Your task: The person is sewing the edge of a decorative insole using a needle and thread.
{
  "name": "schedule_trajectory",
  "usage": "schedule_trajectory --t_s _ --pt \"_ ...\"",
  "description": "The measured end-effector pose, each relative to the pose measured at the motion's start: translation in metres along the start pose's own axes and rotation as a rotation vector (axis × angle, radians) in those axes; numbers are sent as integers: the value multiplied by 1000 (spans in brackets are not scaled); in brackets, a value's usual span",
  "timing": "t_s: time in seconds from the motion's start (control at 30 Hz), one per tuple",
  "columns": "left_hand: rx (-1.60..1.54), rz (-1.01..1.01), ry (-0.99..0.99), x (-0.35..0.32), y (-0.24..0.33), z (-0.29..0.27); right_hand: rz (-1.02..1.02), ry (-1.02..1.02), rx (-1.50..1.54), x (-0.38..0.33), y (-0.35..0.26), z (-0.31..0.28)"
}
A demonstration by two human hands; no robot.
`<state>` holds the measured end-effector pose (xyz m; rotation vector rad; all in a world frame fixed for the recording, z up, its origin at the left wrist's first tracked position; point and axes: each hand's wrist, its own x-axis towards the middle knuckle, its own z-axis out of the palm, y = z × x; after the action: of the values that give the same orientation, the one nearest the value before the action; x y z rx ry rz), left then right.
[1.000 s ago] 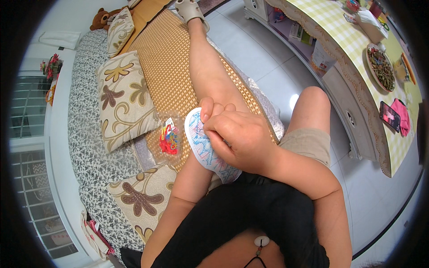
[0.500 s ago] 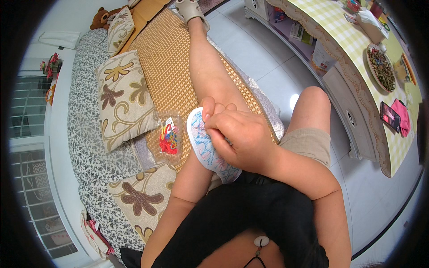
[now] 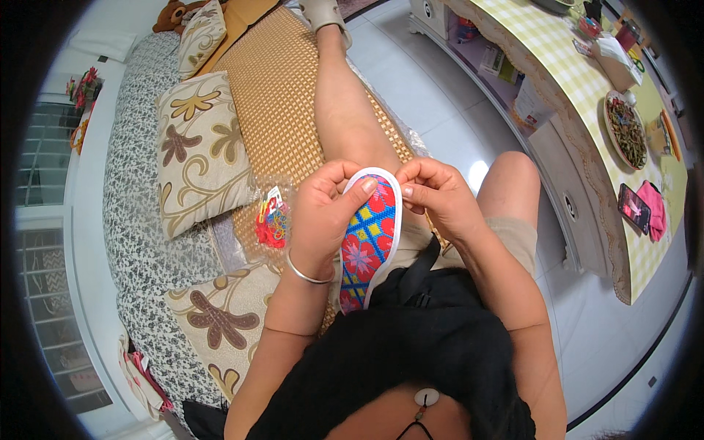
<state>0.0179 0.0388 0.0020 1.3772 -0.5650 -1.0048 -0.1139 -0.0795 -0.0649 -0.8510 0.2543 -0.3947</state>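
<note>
Embroidered insole (image 3: 369,238): light, flexible, likely floppy; your left hand (image 3: 323,220) grips its side, right hand (image 3: 434,194) pinches toe rim.

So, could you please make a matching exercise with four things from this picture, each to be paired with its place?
Things:
1. embroidered insole
2. bag of red clips
3. floral pillow
4. round plate

Places:
A. on the table with the yellow checked cloth
B. between the left hand and right hand
C. on the woven mat, beside the left hand
D. on the grey patterned bedding, left of the mat

Pairs: 1-B, 2-C, 3-D, 4-A
</note>
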Motion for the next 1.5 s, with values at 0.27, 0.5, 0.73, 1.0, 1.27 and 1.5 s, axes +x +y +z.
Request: schedule_trajectory --t_s 0.27,0.5,0.73,1.0,1.27,1.5 --pt "48 2 13 -6 4 5 5 -50 38 0 -1 4" --pt "-30 14 -7 -4 1 5 -4 11 33 -4 -5 11" --pt "87 59 23 -6 3 9 -17 -11 45 -3 0 3" --pt "17 41 -60 -5 3 6 -9 -28 69 -6 -2 2" --pt "-753 -35 -402 24 -43 -14 -302 194 -346 -9 -9 42" --pt "-958 -109 -412 20 -55 8 -613 254 -707 -7 -17 58"
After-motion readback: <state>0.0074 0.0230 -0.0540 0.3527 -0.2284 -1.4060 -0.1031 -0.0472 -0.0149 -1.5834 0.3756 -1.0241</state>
